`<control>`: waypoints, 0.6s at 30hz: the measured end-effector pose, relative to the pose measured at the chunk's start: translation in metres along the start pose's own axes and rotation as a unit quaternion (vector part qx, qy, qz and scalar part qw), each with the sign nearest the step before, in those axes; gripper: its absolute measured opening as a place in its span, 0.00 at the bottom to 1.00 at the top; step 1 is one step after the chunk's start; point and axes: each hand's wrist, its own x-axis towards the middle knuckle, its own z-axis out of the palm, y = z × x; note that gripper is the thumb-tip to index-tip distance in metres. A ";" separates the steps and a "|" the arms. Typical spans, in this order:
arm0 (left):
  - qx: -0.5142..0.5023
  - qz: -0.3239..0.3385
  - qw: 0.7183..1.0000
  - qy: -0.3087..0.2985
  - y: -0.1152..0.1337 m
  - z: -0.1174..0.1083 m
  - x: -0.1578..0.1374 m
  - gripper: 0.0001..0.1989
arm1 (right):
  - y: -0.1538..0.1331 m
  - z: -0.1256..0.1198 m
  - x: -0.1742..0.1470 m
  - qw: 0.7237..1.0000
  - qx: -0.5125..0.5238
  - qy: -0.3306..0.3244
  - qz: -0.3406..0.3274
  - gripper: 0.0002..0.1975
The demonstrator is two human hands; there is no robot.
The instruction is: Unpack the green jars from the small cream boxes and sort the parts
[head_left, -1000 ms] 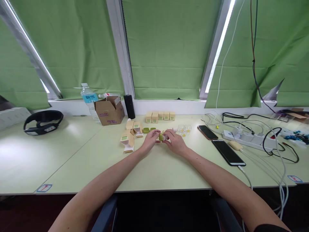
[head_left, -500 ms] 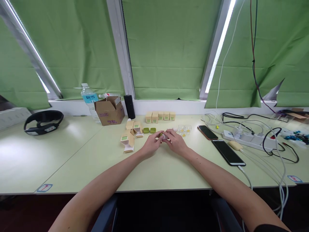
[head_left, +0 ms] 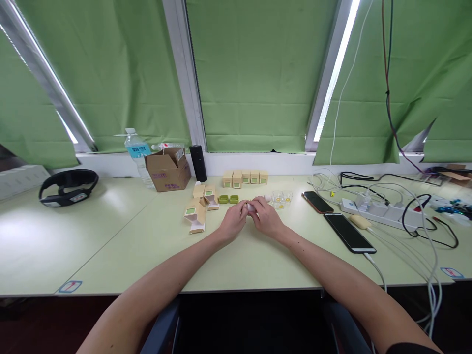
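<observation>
My left hand and my right hand meet over the table, fingers closed around a small whitish piece whose kind I cannot make out. My fingers cover most of it. Left of my hands sit two small green square containers. Small clear cups with yellow spots stand just right of my right hand. Several little cardboard boxes, their flaps folded out, lie to the left of my left hand.
A row of small closed boxes stands farther back. At the back left are a brown carton, a water bottle and a black cylinder. Two phones, a power strip and tangled cables lie right. A black headset rests far left.
My fingers have shifted slightly around the whitish piece, and the green part seen at my fingertips earlier is now hidden. Both hands stay in nearly the same place.
</observation>
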 end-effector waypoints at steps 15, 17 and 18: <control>0.049 0.004 0.999 0.003 0.007 0.006 0.000 0.17 | 0.003 0.012 0.001 0.999 -0.023 0.028 0.010 0.11; 0.037 -0.003 0.999 0.005 0.007 0.007 0.000 0.17 | 0.003 0.013 0.001 0.999 -0.023 0.026 0.017 0.11; 0.030 -0.007 1.000 0.004 0.007 0.007 0.000 0.17 | 0.003 0.013 0.001 0.999 -0.023 0.026 0.020 0.11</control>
